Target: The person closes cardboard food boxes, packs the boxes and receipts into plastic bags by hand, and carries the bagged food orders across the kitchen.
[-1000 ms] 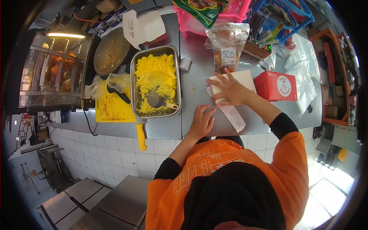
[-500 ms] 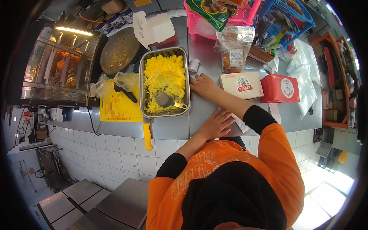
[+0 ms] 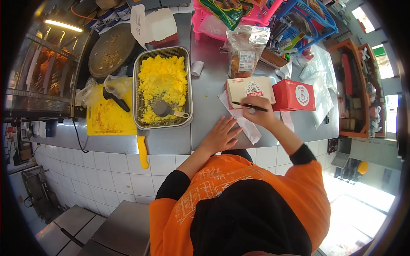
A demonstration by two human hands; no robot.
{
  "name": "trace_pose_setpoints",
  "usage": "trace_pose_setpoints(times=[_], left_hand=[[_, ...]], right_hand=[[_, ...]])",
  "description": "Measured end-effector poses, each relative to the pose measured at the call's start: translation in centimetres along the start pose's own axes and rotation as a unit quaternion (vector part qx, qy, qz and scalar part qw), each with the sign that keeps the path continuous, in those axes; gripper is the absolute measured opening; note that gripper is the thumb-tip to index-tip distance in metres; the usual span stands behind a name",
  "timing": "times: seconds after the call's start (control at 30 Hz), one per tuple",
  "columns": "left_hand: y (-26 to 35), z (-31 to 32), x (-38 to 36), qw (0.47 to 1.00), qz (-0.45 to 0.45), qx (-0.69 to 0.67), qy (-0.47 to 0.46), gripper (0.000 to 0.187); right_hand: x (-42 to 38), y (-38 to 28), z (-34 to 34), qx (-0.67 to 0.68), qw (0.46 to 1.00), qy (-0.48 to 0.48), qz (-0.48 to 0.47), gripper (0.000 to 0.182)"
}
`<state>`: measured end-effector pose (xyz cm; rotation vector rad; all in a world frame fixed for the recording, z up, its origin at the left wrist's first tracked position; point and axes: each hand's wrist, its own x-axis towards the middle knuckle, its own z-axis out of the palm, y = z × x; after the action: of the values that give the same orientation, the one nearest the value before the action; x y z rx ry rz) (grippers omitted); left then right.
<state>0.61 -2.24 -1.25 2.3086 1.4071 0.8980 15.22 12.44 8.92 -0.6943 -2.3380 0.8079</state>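
1. Left hand [image 3: 221, 135] lies spread on the grey metal counter [image 3: 205, 102], beside the long white paper slip [image 3: 252, 133].
2. Right hand [image 3: 259, 117] pinches a slim black pen [image 3: 262, 109] by the cream cardboard box [image 3: 238, 88]; contact is unclear.
3. Seemingly writing; marking calls for a steady tip.

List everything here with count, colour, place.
Oven: 1, black, far left
Pan: 1, dark, back left
Board: 1, yellow, left
Tray: 1, silver, left
Food: 1, yellow, in tray
Scoop: 1, grey, on food
Knife: 1, yellow handle, front
Open box: 1, white, behind tray
Pouch: 1, clear, back
Baskets: several, pink and blue, back
Cream box: 1, cream, centre
Red box: 1, red, right
Pen: 1, black, centre
Left hand: 1, black sleeve, front
Right hand: 1, black sleeve, holding pen
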Motion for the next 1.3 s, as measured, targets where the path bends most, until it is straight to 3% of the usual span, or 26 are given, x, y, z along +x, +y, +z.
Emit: trace_pose_setpoints(times=[0.03,0.13,0.23,0.37,0.4,0.53,0.6,0.67,0.7,0.77,0.83,0.93,1.03,1.1,1.13,1.17,1.23,1.3], left_hand=[[0.1,-0.3,0.2,1.0,-0.011,-0.004,-0.001,0.046],[0.2,-0.7,0.6,1.0,-0.015,-0.002,-0.02,0.045],[-0.1,-0.4,0.7,0.999,-0.015,-0.02,-0.024,0.045],[0.2,-0.6,1.0,0.999,-0.021,-0.015,-0.034,0.044],[0.3,-0.7,1.0,0.999,-0.024,-0.01,-0.041,0.043],[0.4,-0.8,1.0,0.999,-0.026,0.0,-0.046,0.044],[0.4,-0.4,0.9,0.999,-0.026,0.004,-0.041,0.044],[0.1,0.1,0.6,1.0,-0.003,0.002,-0.027,0.044],[-0.1,0.4,0.2,0.999,0.004,-0.006,-0.031,0.043],[-0.2,0.9,-0.1,0.999,0.022,-0.022,-0.042,0.043],[0.5,0.1,0.6,1.0,0.024,-0.003,-0.017,0.042],[1.2,-0.3,0.7,1.0,-0.005,0.01,-0.007,0.043],[1.4,-0.1,0.4,0.999,-0.024,0.03,0.0,0.048],[1.3,-0.2,1.7,0.998,-0.03,0.053,-0.011,0.055],[1.7,-1.0,3.0,0.997,-0.034,0.065,-0.027,0.059],[2.3,-1.8,4.6,0.995,-0.038,0.076,-0.043,0.063],[3.3,-3.9,9.4,0.989,-0.07,0.112,-0.073,0.07],[3.2,-4.4,13.2,0.981,-0.086,0.142,-0.096,0.075]], right_hand=[[-2.2,0.5,-0.1,0.05,0.992,0.03,0.116,0.013],[-7.6,2.0,0.2,0.051,0.982,0.021,0.183,0.006],[-9.4,1.7,0.4,0.04,0.964,-0.047,0.259,0.013],[-9.4,1.6,1.0,0.082,0.961,0.066,0.257,0.012],[-9.3,1.4,0.1,0.037,0.972,-0.003,0.232,0.013],[-9.4,1.0,-1.2,-0.016,0.974,-0.002,0.227,0.016],[-7.4,-0.3,-0.7,0.003,0.992,0.044,0.114,0.024],[-5.1,-0.6,1.6,0.008,0.999,0.033,-0.016,0.031],[-3.8,-1.1,2.1,-0.065,0.997,-0.039,-0.027,0.041],[-0.4,-1.3,3.9,-0.137,0.985,0.001,-0.109,0.046],[2.1,-3.0,3.5,-0.205,0.972,0.032,-0.107,0.047],[2.0,-3.5,2.0,-0.164,0.977,0.082,-0.106,0.035],[-1.6,-1.2,-2.9,-0.102,0.99,0.086,-0.047,0.024],[-3.1,0.5,-7.9,-0.062,0.983,0.174,0.013,0.021],[-4.4,3.5,-10.0,-0.039,0.966,0.256,0.003,0.026],[-5.2,5.6,-12.6,0.045,0.942,0.315,0.103,0.023],[-5.1,8.6,-19.3,0.158,0.891,0.383,0.189,0.046],[-3.4,12.8,-24.0,0.179,0.873,0.408,0.2,0.038]])
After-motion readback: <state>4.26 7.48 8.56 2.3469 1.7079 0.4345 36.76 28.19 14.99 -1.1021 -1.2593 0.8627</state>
